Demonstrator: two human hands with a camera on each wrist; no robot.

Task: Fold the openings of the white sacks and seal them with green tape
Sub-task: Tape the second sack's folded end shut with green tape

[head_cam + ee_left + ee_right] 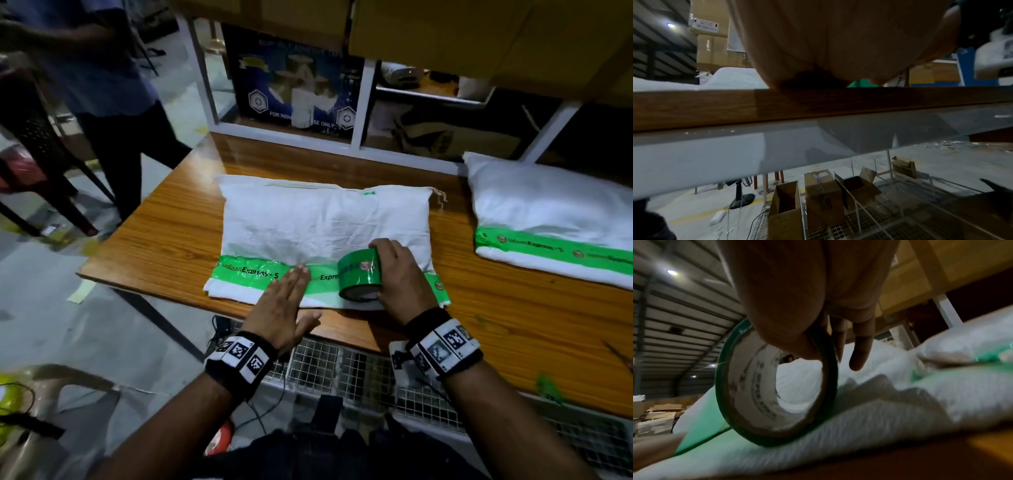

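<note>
A white sack [322, 222] lies flat on the wooden table [171, 240], its near folded edge crossed by a strip of green printed tape [246, 272]. My left hand [286, 301] lies flat on that strip with straight fingers, pressing it down. My right hand [394, 270] grips the green tape roll [359, 275], which stands on edge on the sack; in the right wrist view the thumb hooks into the roll [774, 394] core and the fingers [861, 350] reach over the sack [900, 402]. The left wrist view shows only my palm [838, 40] above the table edge [818, 104].
A second white sack [555, 212] with green tape across its near edge lies at the table's right. White-framed shelving [363, 99] with boxes rises behind. Someone [102, 85] stands at the far left by a dark chair [37, 144]. Wire mesh [342, 370] and cardboard boxes [822, 198] sit below the table.
</note>
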